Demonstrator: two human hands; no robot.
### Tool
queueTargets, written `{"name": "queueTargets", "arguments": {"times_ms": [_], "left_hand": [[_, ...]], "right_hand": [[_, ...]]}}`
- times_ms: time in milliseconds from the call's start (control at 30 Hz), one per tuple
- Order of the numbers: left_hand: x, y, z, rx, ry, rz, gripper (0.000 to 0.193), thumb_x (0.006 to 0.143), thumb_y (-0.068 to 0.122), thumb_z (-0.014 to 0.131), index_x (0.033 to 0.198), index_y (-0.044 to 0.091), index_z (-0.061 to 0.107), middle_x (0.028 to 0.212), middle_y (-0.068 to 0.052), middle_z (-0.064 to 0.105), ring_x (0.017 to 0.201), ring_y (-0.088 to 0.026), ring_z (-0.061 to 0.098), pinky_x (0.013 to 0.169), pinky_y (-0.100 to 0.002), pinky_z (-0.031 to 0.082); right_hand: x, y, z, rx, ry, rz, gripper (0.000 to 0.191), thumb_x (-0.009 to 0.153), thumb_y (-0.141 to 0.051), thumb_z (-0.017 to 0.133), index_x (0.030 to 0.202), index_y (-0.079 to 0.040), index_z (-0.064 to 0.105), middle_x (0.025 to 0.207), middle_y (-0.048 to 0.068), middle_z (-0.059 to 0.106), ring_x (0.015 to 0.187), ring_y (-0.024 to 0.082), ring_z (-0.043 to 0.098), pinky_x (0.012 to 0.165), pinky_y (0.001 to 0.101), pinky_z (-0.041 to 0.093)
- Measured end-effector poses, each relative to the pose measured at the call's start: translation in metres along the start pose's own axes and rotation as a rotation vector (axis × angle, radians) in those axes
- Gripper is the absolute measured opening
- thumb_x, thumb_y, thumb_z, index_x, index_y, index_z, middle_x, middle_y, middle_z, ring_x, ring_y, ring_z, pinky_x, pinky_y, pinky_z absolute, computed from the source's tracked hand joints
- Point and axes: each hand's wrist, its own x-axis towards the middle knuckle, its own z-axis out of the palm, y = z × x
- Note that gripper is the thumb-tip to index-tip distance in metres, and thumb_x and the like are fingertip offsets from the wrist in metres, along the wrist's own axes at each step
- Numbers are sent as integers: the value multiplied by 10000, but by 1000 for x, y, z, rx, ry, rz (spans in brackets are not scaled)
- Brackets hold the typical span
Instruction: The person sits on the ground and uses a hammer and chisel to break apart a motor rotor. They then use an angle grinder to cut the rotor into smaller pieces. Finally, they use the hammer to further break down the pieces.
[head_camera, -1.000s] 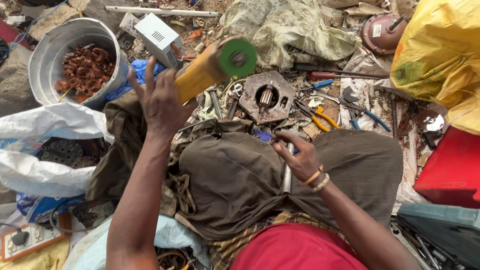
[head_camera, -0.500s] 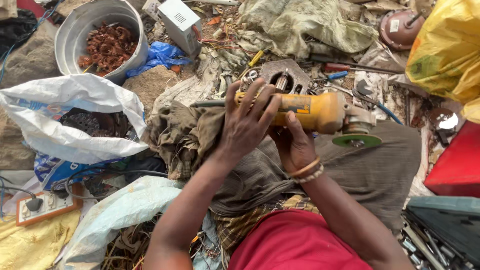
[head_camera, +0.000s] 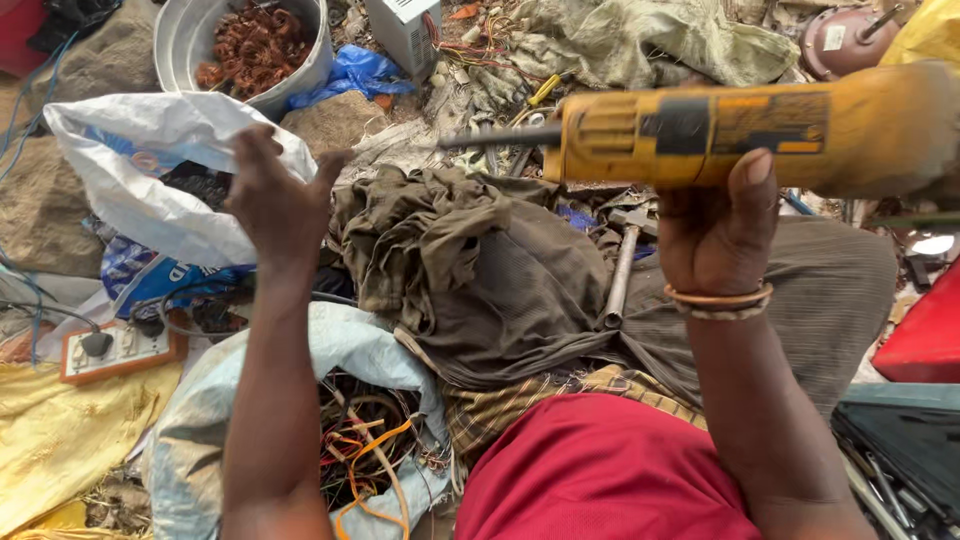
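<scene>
The right hand (head_camera: 722, 235) wraps tight around a yellow angle grinder (head_camera: 745, 135), held high over the lap. The left hand (head_camera: 278, 205) is spread, holding nothing, near a white bag (head_camera: 150, 160). One-handed, the heavy grinder might slip and fall onto the hammer (head_camera: 622, 262) below.

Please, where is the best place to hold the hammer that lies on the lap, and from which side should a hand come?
Probably the metal handle of the hammer, near its middle. The head lies up under the yellow power tool that the right hand holds, so that end looks crowded. The handle runs down across the dark cloth and is bare, so coming from above with the free left hand seems easiest.
</scene>
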Motion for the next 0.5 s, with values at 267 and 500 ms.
{"name": "queueTargets", "arguments": {"times_ms": [267, 500], "left_hand": [[-61, 90, 83, -428, -516, 102, 586, 864, 568, 707, 1236, 117, 662, 1160, -309, 645, 1054, -514, 612, 830, -601, 498], [-34, -27, 35, -357, 69, 12, 213, 1068, 237, 580, 1066, 80, 725, 947, -200, 725, 881, -385, 684, 789, -510, 528]], "right_hand": [[-2, -41, -27, -210, 120, -416, 373, 1120, -181, 793, 1363, 5, 580, 1224, 127, 653, 1147, 226, 660, 942, 337, 597], [-15, -130, -38, -505, -9, -311, 378, 1106, -199, 783, 1350, -1, 573, 1202, 127, 651, 1113, 232, 666, 937, 355, 601]]}}
